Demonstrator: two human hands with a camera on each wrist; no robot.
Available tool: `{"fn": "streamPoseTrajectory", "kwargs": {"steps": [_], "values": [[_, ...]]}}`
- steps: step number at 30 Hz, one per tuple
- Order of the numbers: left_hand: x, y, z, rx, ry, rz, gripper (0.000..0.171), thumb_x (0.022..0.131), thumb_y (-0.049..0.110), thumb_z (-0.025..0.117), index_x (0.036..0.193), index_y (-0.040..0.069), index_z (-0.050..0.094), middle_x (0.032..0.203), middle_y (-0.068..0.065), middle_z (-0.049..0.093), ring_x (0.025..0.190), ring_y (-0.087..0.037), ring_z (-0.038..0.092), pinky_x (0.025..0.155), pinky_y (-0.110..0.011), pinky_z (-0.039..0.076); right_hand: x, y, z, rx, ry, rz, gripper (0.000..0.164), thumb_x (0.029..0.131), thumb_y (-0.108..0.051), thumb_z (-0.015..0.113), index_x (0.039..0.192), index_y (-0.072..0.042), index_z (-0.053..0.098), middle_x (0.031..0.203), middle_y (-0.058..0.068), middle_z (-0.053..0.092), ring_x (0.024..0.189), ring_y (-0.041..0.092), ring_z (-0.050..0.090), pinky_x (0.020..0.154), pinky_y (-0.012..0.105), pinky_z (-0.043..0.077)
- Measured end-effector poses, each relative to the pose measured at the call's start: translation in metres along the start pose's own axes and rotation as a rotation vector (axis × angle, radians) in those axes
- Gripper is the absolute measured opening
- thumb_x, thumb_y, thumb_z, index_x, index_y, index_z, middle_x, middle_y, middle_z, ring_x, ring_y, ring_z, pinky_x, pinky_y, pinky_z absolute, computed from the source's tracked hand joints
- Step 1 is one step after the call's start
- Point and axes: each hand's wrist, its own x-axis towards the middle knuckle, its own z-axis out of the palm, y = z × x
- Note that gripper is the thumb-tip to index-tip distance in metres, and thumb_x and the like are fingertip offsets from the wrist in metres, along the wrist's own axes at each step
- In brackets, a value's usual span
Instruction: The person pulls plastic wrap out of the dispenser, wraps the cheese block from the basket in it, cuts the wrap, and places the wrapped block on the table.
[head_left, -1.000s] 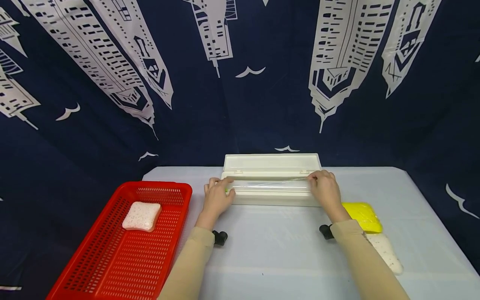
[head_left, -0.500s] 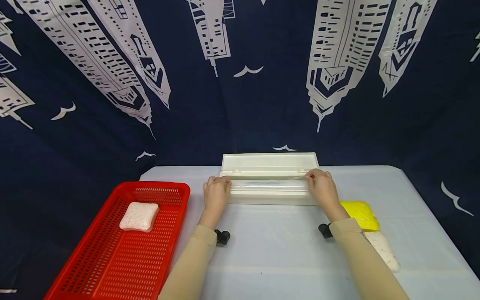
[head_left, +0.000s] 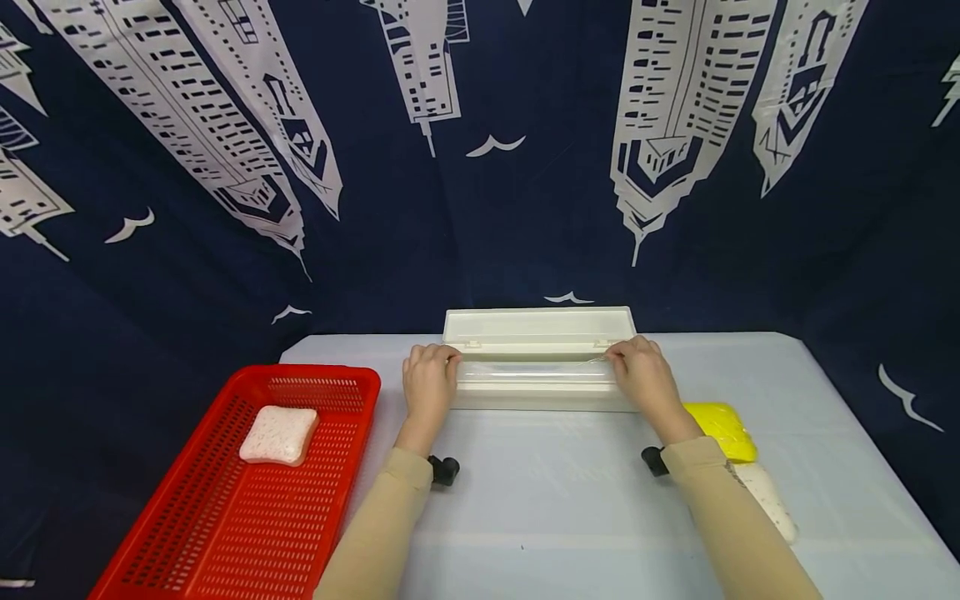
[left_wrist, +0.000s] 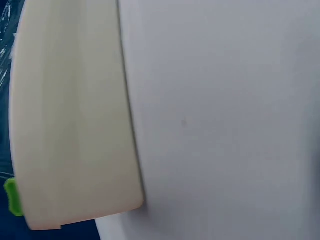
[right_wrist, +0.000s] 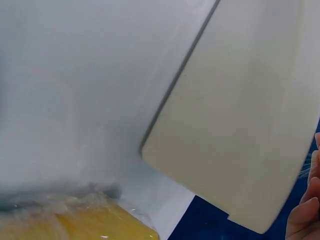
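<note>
A cream cling film dispenser [head_left: 547, 398] lies lengthwise at the back of the table, its lid [head_left: 540, 325] raised. Clear cling film [head_left: 536, 372] stretches along its opening. At the left end, my left hand [head_left: 430, 383] pinches the film's edge between thumb and fingers. My right hand [head_left: 642, 375] pinches the film at the other end. In the right wrist view, curled fingers of the right hand [right_wrist: 305, 210] show at the lower right edge, close to thin film strands. The left hand is out of the left wrist view, where a green tab [left_wrist: 13, 197] sticks out beside the dispenser.
A red perforated basket [head_left: 247, 533] stands at the left with a speckled bread-like slice [head_left: 279, 435] inside. Right of the right forearm lie a yellow block [head_left: 722, 432], film-wrapped in the right wrist view, and a white speckled slab [head_left: 767, 500]. A dark patterned cloth hangs behind the table.
My left thumb has left the dispenser's front and closed up to the fingers at the film. The right hand has shifted slightly left, and the film's slanting edge has levelled out.
</note>
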Motion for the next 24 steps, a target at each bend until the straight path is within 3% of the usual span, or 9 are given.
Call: {"fn": "streamPoseTrajectory", "kwargs": {"steps": [12,24], "values": [[0.007,0.003,-0.018,0.007,0.216,0.069,0.011,0.090,0.020,0.071,0.089,0.010,0.075,0.086,-0.005,0.072,0.083,-0.026,0.055,0.070,-0.033,0.040,0.002,-0.008,-0.013,-0.048,0.188,-0.073,0.006,0.086,-0.001,0.070,0.089,0.005,0.071,0.084,0.020,0.065,0.080,0.036,0.056,0.071,0.048,0.050],[0.032,0.018,-0.048,-0.062,0.268,0.022,0.013,0.090,0.021,0.071,0.091,0.010,0.077,0.088,-0.006,0.073,0.082,-0.027,0.055,0.072,-0.035,0.043,0.021,-0.031,-0.045,-0.042,0.316,-0.094,0.007,0.090,0.000,0.066,0.089,0.007,0.068,0.083,0.022,0.063,0.081,0.039,0.054,0.073,0.048,0.047]]}}
